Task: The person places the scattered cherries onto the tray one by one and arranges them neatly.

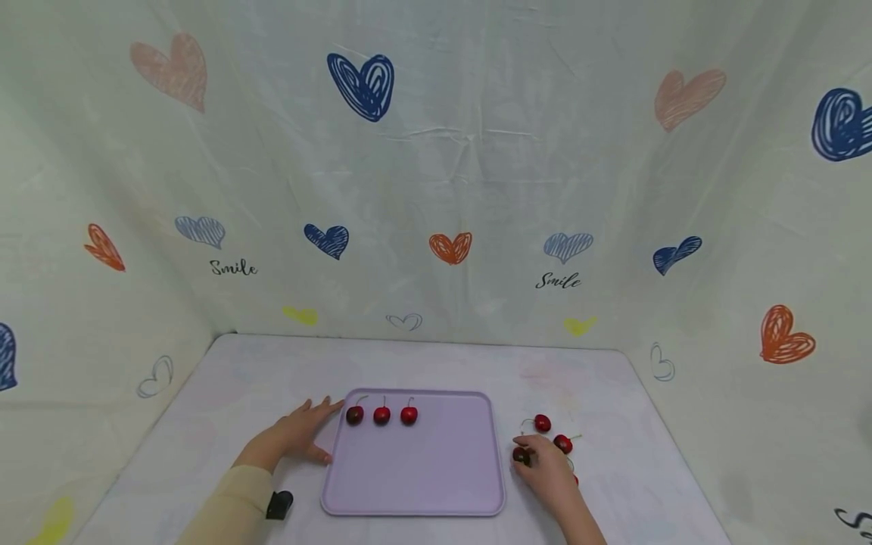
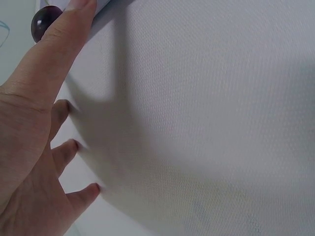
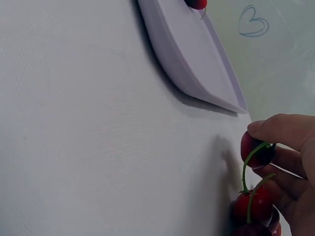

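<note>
A lilac tray [image 1: 422,477] lies on the table, with three red cherries on stems lined up along its far left part; one is the middle cherry [image 1: 381,415]. At the tray's left edge rests my left hand [image 1: 296,433], fingers spread, thumb and fingertips at the rim. Its thumb [image 2: 59,44] overlaps a dark cherry [image 2: 45,23] in the left wrist view. Right of the tray, my right hand [image 1: 547,471] pinches a dark cherry [image 3: 257,150] with a green stem between thumb and fingers. Close under that hand sit more red cherries [image 3: 252,205].
Loose cherries lie on the table right of the tray, among them a far one [image 1: 542,423] and another [image 1: 562,443], partly behind my right hand. A small black object [image 1: 279,505] is by my left sleeve [image 1: 232,503]. A heart-printed curtain [image 1: 436,174] hangs behind the table.
</note>
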The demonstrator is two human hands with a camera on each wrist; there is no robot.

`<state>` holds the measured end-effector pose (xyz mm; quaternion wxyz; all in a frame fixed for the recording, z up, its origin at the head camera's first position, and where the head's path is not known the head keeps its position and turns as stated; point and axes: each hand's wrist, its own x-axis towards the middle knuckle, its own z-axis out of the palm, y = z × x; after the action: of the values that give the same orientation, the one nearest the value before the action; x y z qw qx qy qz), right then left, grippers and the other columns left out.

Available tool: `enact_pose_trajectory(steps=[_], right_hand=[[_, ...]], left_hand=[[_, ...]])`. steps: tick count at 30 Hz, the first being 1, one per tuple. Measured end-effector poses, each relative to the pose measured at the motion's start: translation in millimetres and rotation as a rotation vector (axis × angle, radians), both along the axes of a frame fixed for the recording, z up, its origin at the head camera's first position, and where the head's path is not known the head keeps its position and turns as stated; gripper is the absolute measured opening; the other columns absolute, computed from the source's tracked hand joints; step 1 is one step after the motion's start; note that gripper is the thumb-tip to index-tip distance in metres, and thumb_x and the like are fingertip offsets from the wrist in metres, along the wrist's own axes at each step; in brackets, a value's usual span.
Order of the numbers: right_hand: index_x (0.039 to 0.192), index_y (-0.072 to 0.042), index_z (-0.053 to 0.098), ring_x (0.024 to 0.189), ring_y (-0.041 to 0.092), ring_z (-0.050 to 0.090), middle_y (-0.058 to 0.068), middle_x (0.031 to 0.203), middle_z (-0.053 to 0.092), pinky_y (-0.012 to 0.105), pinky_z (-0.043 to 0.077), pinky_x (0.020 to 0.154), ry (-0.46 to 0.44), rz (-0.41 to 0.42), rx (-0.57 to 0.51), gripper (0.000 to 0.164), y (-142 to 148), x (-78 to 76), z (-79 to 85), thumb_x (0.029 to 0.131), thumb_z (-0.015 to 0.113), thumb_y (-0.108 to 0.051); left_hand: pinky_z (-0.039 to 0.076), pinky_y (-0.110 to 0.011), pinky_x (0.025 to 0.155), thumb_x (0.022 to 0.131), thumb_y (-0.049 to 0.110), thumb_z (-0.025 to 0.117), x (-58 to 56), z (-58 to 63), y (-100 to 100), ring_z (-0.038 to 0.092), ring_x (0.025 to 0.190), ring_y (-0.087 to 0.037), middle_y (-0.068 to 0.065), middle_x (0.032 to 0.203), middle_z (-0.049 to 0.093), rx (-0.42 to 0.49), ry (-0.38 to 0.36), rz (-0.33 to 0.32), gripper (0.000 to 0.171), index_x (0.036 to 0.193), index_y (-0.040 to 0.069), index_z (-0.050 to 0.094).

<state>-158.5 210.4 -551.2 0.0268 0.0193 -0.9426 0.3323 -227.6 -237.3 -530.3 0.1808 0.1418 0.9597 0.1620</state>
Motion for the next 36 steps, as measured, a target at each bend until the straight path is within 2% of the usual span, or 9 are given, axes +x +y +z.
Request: enact_pose_trajectory(steps=[4,9,16,21,26,32,36], right_hand=[[0.108,-0.008,0.071,0.085,0.016,0.062,0.001,0.099,0.067,0.035,0.055,0.073,-0.002,-0.028,-0.063,0.034,0,0.5,5.8,0.076,0.081,-0.006],[0.11,-0.007,0.071,0.084,0.014,0.063,0.001,0.099,0.069,0.024,0.055,0.069,-0.003,-0.03,-0.198,0.033,-5,-1.1,10.3,0.078,0.081,-0.005],[0.107,-0.004,0.072,0.094,0.019,0.065,0.002,0.1,0.068,0.023,0.055,0.072,0.03,-0.036,-0.412,0.033,-18,-5.1,16.1,0.077,0.081,-0.001],[0.108,-0.002,0.071,0.097,0.021,0.064,0.005,0.103,0.067,0.023,0.056,0.074,0.004,0.01,-0.546,0.033,-31,-9.1,20.1,0.077,0.079,0.003],[0.11,-0.001,0.071,0.102,0.024,0.063,0.008,0.107,0.064,0.023,0.056,0.077,-0.024,0.062,-0.598,0.032,-44,-11.7,23.6,0.079,0.078,0.002],[0.112,-0.001,0.071,0.103,0.022,0.061,0.008,0.109,0.062,0.021,0.055,0.078,-0.045,0.108,-0.603,0.034,-60,-15.6,26.2,0.079,0.076,0.004],[0.11,0.005,0.07,0.096,0.019,0.061,0.011,0.105,0.062,0.021,0.055,0.076,-0.034,0.173,-0.619,0.032,-71,-14.5,40.8,0.078,0.074,0.009]], left_hand=[[0.024,-0.079,0.096,0.067,0.032,0.089,0.7,0.7,0,0.023,0.135,-0.058,-0.029,0.15,0.032,-0.003,0.001,-0.002,0.099,0.148,0.007,0.038],[0.024,-0.079,0.096,0.067,0.032,0.089,1.1,0.9,0,0.023,0.135,-0.058,-0.029,0.15,0.032,-0.01,0.003,-0.003,0.099,0.148,0.006,0.038],[0.024,-0.079,0.095,0.066,0.033,0.089,0.4,-2.4,-1,0.023,0.134,-0.058,-0.03,0.15,0.033,0.005,0.01,-0.007,0.1,0.148,0.006,0.039],[0.024,-0.079,0.095,0.066,0.033,0.089,0.1,-3.5,-1,0.024,0.134,-0.058,-0.03,0.149,0.033,-0.002,0.012,-0.004,0.1,0.148,0.006,0.039],[0.024,-0.079,0.095,0.067,0.033,0.089,1.2,-0.9,0,0.024,0.134,-0.058,-0.03,0.149,0.033,-0.003,0.01,-0.007,0.099,0.148,0.006,0.039],[0.024,-0.08,0.094,0.067,0.033,0.089,2.2,1.7,0,0.024,0.134,-0.058,-0.03,0.149,0.033,-0.003,0.009,-0.007,0.099,0.148,0.006,0.039],[0.024,-0.08,0.094,0.067,0.033,0.089,2.3,2.7,1,0.024,0.134,-0.058,-0.03,0.15,0.033,-0.005,0.014,-0.006,0.098,0.148,0.006,0.039]])
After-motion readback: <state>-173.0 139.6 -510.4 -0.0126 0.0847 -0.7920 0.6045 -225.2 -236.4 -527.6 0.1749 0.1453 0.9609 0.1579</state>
